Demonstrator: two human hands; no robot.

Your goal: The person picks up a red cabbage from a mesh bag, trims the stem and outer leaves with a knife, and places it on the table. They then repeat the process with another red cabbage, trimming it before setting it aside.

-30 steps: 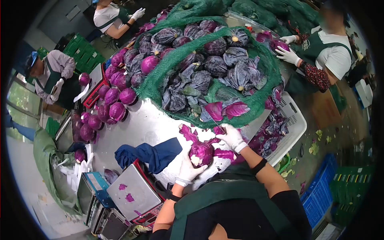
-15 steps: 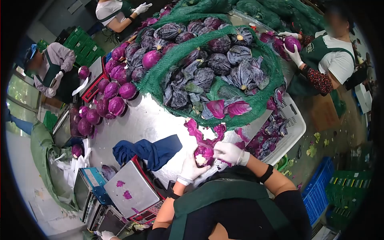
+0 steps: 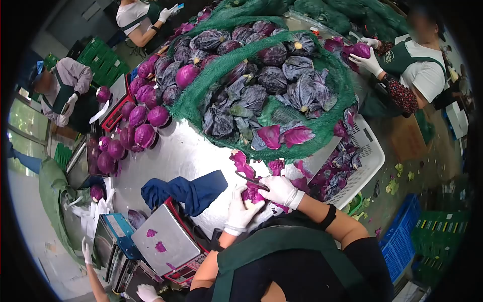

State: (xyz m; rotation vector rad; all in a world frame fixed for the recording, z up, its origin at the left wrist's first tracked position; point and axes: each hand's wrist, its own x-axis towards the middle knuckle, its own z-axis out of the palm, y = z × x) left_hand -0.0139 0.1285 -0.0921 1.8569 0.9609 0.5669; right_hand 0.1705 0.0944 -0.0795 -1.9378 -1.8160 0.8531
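My left hand [image 3: 241, 209], in a white glove, is wrapped round a small purple cabbage [image 3: 253, 194] at the table's near edge. A knife [image 3: 247, 178] with a dark curved blade reaches over the cabbage from my right hand [image 3: 279, 192], which is gloved too and closed on its handle. Loose purple leaves [image 3: 241, 162] lie just beyond the cabbage. Farther off, a green net [image 3: 193, 95] surrounds a heap of dark cabbages [image 3: 274, 79]. Peeled purple cabbages [image 3: 146, 136] are grouped at the left of the metal table [image 3: 173, 156].
A white crate [image 3: 371, 160] of leaves stands at the right. Nearer on the left are a blue cloth [image 3: 196, 190] and a scale [image 3: 166, 239]. Co-workers stand around; one at the right [image 3: 422, 65] holds a cabbage. Another's gloved hands show at lower left.
The knife now shows over the cabbage, and my right hand has moved slightly left. At the lower left, a co-worker's raised arm has appeared. The back co-worker now holds a blue-edged object.
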